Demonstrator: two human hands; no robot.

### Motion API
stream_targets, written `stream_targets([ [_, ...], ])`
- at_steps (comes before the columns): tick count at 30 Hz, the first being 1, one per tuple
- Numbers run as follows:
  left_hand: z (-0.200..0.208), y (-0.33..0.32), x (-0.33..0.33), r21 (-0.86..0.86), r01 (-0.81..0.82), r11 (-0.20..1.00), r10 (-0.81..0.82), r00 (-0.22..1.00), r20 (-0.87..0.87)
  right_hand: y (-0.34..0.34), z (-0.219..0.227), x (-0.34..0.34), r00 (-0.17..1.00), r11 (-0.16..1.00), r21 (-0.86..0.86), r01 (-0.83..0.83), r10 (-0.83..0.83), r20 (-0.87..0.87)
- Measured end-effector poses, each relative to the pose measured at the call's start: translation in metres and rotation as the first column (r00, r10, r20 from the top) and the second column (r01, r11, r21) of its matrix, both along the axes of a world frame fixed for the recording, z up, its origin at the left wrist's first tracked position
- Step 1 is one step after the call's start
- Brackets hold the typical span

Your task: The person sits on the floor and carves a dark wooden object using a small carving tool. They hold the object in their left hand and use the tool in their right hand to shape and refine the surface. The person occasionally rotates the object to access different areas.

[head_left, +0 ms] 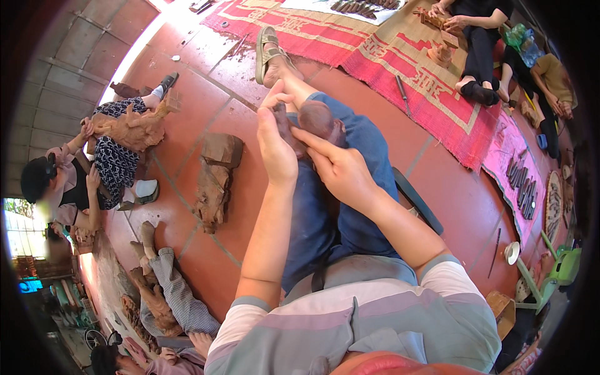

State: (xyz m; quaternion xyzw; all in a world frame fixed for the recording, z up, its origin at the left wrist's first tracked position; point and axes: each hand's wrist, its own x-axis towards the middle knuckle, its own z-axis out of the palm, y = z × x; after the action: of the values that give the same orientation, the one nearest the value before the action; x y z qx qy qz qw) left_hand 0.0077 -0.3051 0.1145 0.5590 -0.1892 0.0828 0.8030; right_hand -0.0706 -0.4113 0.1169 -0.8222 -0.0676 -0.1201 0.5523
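Note:
A brown wood carving (317,120) with a smooth, rounded top rests between my knees, over my blue trousers. My left hand (278,147) is closed along its left side, the thumb upright and the fingers curled behind the darker wood. From the right, my right hand (342,167) presses on the carving, its index finger reaching across below the rounded part and the other fingers bent underneath. Whether a small piece sits under the right fingertips is hidden.
A rough carved wood block (215,181) lies on the red tiles to my left. Beyond it a seated person holds a larger carving (134,128). Ahead right are a red-and-tan mat (431,125), a chisel-like tool (402,87) and another person at work. Several tools (522,184) lie on pink cloth.

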Motion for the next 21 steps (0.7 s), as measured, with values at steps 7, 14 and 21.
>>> stream_targets([
  [7, -0.003, -0.005, -0.002, 0.02, -0.089, 0.996, 0.089, 0.996, 0.027, -0.009, -0.001, -0.018, 0.978, 0.97, 0.241, -0.019, 0.068, -0.198],
  [14, -0.004, -0.002, 0.0, 0.063, -0.147, 0.987, 0.145, 0.989, 0.04, -0.003, -0.015, -0.027, 0.999, 0.993, 0.115, 0.034, -0.038, 0.024],
  [21, 0.0, -0.001, 0.002, 0.026, -0.112, 0.993, 0.113, 0.992, -0.054, -0.001, 0.005, -0.002, 0.997, 0.998, -0.05, 0.025, -0.028, -0.071],
])
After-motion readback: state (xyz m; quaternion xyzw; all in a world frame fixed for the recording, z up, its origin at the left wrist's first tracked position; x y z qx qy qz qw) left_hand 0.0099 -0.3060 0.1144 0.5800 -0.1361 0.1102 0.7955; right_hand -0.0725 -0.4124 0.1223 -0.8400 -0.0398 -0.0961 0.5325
